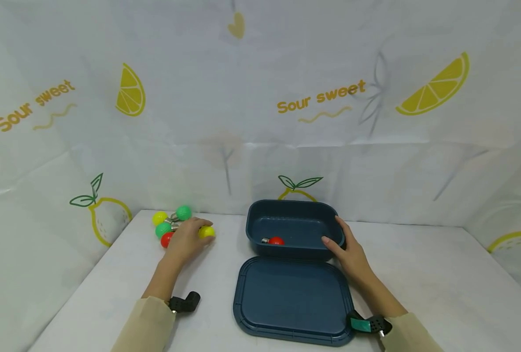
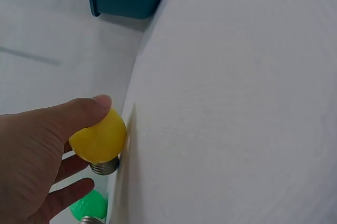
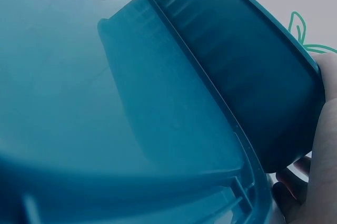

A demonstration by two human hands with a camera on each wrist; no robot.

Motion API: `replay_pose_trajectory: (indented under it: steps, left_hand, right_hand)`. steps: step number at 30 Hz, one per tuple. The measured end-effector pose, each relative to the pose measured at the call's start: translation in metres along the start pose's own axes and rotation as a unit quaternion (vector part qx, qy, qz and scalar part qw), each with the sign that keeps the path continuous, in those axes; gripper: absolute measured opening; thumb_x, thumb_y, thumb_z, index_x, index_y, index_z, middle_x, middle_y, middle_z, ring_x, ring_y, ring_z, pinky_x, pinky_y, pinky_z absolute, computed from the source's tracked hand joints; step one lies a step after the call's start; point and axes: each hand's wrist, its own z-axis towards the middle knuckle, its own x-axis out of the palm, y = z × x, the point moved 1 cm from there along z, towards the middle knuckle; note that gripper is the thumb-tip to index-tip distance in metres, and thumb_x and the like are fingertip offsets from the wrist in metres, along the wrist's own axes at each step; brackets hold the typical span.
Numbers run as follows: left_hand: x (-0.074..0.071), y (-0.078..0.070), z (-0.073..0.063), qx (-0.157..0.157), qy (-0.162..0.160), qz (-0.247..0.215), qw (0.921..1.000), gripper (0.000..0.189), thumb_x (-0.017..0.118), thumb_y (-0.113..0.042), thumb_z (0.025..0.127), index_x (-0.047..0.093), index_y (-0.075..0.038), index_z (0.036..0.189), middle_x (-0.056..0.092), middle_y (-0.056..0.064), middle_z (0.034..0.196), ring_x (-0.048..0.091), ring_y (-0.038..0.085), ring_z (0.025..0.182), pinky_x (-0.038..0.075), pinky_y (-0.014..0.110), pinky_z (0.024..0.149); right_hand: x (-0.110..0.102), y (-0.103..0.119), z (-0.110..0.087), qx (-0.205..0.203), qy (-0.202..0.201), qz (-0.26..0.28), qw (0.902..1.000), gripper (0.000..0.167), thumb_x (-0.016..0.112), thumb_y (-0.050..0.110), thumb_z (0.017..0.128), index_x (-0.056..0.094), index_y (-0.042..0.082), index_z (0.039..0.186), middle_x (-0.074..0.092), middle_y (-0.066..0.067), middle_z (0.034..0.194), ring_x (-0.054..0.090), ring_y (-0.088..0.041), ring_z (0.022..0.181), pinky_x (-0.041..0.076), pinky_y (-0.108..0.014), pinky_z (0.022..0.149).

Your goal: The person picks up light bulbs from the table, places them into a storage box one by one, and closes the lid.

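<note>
My left hand (image 1: 186, 240) holds a yellow light bulb (image 2: 100, 139) between thumb and fingers, its metal screw base pointing away from the thumb in the left wrist view. Just left of that hand lie several bulbs: green ones (image 1: 183, 212), another yellow one (image 1: 159, 218) and a red one (image 1: 167, 239) partly hidden by the hand. With thumb at the rim and fingers along the outside, my right hand (image 1: 352, 256) grips the right end of a dark blue box (image 1: 295, 252). Inside the box, near its front left, rests a red bulb (image 1: 276, 241).
A dark blue lid (image 1: 293, 296) lies flat directly in front of the box, under the right wrist. White table surface (image 1: 419, 274) extends to the right. Behind the table hangs a white cloth (image 1: 198, 98) with lemon prints.
</note>
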Motion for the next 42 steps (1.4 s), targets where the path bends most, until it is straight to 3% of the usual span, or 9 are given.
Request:
replay_pose_trajectory:
  steps: [9, 15, 19, 23, 29, 37, 42]
  left_hand:
    - [0.009, 0.002, 0.001, -0.007, 0.011, -0.038, 0.9992, 0.040, 0.078, -0.026, 0.090, 0.070, -0.008, 0.124, 0.067, 0.015, 0.128, 0.064, 0.031, 0.112, 0.054, 0.047, 0.100]
    - [0.007, -0.002, -0.001, -0.014, 0.053, -0.035, 0.9979, 0.046, 0.071, -0.035, 0.094, 0.065, -0.013, 0.134, 0.063, 0.013, 0.138, 0.059, 0.033, 0.127, 0.047, 0.052, 0.111]
    - [0.004, -0.004, -0.002, -0.014, 0.083, -0.042, 0.9956, 0.048, 0.066, -0.031, 0.097, 0.060, -0.015, 0.141, 0.060, 0.013, 0.144, 0.056, 0.033, 0.131, 0.044, 0.054, 0.114]
    - [0.003, -0.004, -0.002, -0.010, 0.092, -0.041, 0.9949, 0.047, 0.065, -0.028, 0.098, 0.058, -0.015, 0.143, 0.059, 0.013, 0.145, 0.056, 0.032, 0.131, 0.044, 0.054, 0.114]
    - [0.005, -0.002, 0.000, -0.006, 0.079, -0.034, 0.9963, 0.047, 0.068, -0.028, 0.096, 0.060, -0.014, 0.141, 0.063, 0.013, 0.140, 0.060, 0.030, 0.121, 0.049, 0.051, 0.109]
    - [0.005, -0.005, 0.002, -0.006, 0.016, -0.007, 0.9998, 0.048, 0.076, -0.030, 0.090, 0.065, -0.011, 0.133, 0.069, 0.014, 0.131, 0.066, 0.031, 0.111, 0.055, 0.048, 0.098]
    - [0.003, -0.009, 0.001, -0.006, -0.005, -0.001, 1.0000, 0.048, 0.078, -0.030, 0.088, 0.067, -0.009, 0.130, 0.070, 0.014, 0.128, 0.067, 0.031, 0.108, 0.055, 0.048, 0.096]
  right_hand:
    - [0.000, 0.000, 0.000, -0.001, 0.001, 0.007, 1.0000, 0.081, 0.053, 0.050, 0.101, 0.007, 0.028, 0.164, 0.014, -0.021, 0.169, 0.019, -0.048, 0.154, 0.021, -0.071, 0.118]
    - [0.000, -0.001, 0.001, -0.002, 0.001, 0.007, 1.0000, 0.081, 0.053, 0.051, 0.101, 0.007, 0.027, 0.164, 0.014, -0.021, 0.169, 0.019, -0.048, 0.154, 0.022, -0.071, 0.118]
    - [-0.001, -0.001, 0.002, -0.003, 0.002, 0.007, 1.0000, 0.081, 0.053, 0.050, 0.101, 0.008, 0.027, 0.164, 0.014, -0.020, 0.169, 0.020, -0.048, 0.154, 0.022, -0.071, 0.118]
    - [-0.001, -0.001, 0.002, -0.007, 0.001, 0.007, 1.0000, 0.080, 0.053, 0.050, 0.101, 0.008, 0.027, 0.164, 0.015, -0.021, 0.169, 0.020, -0.048, 0.154, 0.023, -0.071, 0.118]
    - [-0.001, -0.002, 0.002, -0.006, 0.002, 0.007, 1.0000, 0.080, 0.053, 0.050, 0.101, 0.008, 0.027, 0.164, 0.015, -0.021, 0.169, 0.020, -0.048, 0.153, 0.023, -0.071, 0.118]
    - [-0.001, -0.001, 0.002, -0.004, 0.002, 0.007, 1.0000, 0.081, 0.053, 0.050, 0.101, 0.008, 0.027, 0.164, 0.015, -0.021, 0.169, 0.020, -0.048, 0.153, 0.023, -0.072, 0.118]
    - [0.000, -0.001, 0.001, -0.006, 0.002, 0.006, 1.0000, 0.081, 0.053, 0.049, 0.101, 0.008, 0.026, 0.164, 0.015, -0.021, 0.169, 0.020, -0.048, 0.153, 0.023, -0.071, 0.118]
